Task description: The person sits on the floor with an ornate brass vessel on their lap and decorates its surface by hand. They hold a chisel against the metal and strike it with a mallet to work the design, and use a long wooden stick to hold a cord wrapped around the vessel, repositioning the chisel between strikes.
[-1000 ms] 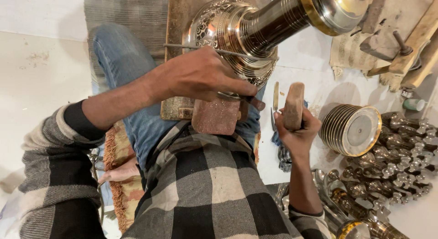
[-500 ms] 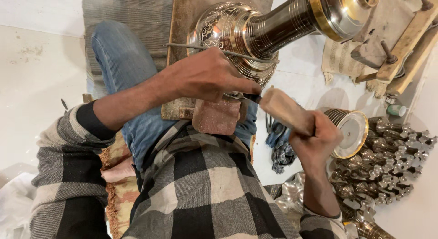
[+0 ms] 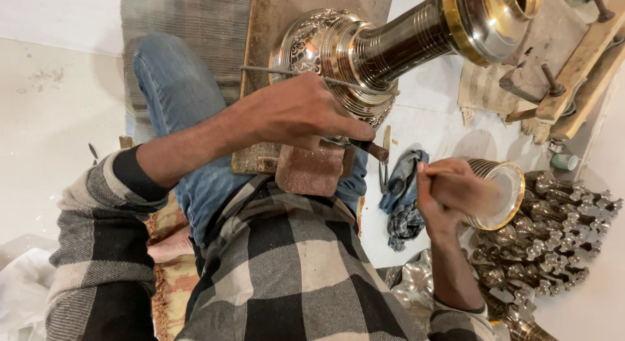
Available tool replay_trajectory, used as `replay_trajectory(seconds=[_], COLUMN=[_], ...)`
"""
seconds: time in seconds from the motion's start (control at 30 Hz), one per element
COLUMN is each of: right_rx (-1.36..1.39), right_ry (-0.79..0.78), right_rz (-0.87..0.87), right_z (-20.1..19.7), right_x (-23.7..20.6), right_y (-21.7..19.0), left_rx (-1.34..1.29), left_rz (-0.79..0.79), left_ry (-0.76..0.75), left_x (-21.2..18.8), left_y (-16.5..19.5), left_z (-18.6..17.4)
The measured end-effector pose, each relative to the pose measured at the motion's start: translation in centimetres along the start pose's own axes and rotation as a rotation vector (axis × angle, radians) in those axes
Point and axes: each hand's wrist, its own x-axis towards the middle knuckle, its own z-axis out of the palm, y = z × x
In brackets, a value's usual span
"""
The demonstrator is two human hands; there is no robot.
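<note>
Gripping a chisel [image 3: 370, 149] against the engraved brass vessel [image 3: 338, 54], left hand [image 3: 306, 113] clenched; right hand [image 3: 449, 194] grasps a blurred wooden mallet [image 3: 485, 192].

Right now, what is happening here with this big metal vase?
A seated person in a checked shirt works on an engraved metal vase lying across the lap. The left hand presses a thin tool against the vase's round body. The right hand, blurred, grips a wooden block beside a metal cup. Small metal parts lie piled on the floor.
</note>
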Motion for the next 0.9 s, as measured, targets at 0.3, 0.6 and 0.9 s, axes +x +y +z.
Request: replay_trajectory(seconds=[0.3, 0.6, 0.9], right_rx=[-0.410, -0.235, -0.118], right_ry=[-0.049, 0.089, 0.062], right_rz=[-0.061, -0.026, 0.084], right_z=[0.4, 1.1, 0.5], right_x=[-0.2, -0.9, -1.9], right_y=[1.5, 2.8, 3.0], left_rx=[-0.017, 0.001, 0.032], left_rz=[0.028, 0.026, -0.024], left_ry=[-0.026, -0.043, -0.105], left_x=[0.6, 0.8, 0.9], left_y=[0.3, 0.1, 0.1], left_z=[-0.8, -0.6, -0.8])
